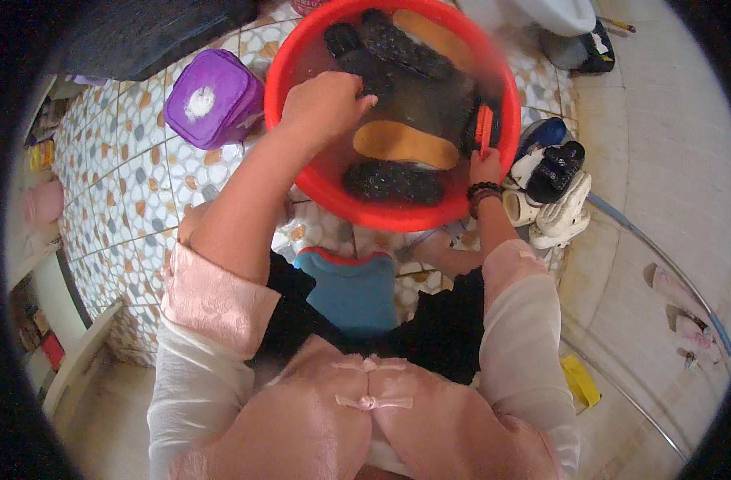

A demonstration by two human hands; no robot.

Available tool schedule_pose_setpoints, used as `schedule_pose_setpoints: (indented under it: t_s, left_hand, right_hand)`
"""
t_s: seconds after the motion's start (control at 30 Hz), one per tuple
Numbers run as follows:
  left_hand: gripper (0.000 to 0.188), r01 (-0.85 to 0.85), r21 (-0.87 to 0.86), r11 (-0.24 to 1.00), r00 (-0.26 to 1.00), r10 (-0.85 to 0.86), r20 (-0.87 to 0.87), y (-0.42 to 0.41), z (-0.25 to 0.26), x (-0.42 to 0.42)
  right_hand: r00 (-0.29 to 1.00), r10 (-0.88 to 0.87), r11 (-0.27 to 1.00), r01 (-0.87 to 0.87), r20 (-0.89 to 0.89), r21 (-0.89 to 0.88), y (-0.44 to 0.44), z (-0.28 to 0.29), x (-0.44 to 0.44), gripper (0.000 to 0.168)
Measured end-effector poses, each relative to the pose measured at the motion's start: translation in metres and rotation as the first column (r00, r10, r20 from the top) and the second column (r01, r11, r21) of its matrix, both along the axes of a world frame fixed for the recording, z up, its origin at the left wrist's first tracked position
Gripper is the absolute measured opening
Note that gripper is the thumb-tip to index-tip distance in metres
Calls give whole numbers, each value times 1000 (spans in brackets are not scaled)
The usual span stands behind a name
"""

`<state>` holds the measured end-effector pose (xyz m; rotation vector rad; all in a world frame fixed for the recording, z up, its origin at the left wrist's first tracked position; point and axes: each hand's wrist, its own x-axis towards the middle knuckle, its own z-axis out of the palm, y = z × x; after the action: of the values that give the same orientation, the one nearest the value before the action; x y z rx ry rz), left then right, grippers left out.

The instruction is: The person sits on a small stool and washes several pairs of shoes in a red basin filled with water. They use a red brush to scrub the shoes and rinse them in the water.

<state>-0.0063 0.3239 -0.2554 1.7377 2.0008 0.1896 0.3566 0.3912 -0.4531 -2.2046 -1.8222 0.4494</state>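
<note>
A red plastic basin (509, 120) of murky water stands before me. My right hand (485, 167) grips a red scrub brush (484, 129) at the basin's right side, its bristles facing left. My left hand (326, 99) hangs over the left part of the basin, fingers curled beside dark soaked footwear (401, 48); its fingertips are partly hidden, so whether it holds anything is unclear. Two tan insoles lie in the water, one near insole (404, 145) and one far insole (434, 36). Closest to me in the basin is another dark shoe (392, 182).
Left of the basin stands a purple lidded container (212, 99) with white powder on top. Several shoes, including a black one (556, 173) and a white clog (560, 216), are piled at right. A hose (647, 240) runs along the wall. Between my legs is a blue stool (347, 294).
</note>
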Motion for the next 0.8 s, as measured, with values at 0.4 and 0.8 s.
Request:
schedule_pose_setpoints:
  t_s: [0.4,0.8]
  left_hand:
    - [30,54,-25,998,998,-55,-30,-12,15,14]
    - [33,81,-167,983,996,-83,-10,-6,10,33]
  right_hand:
    - [969,-134,964,176,205,-202,74,-55,-7,115]
    - [997,-42,852,69,64,-520,80,-64,-33,113]
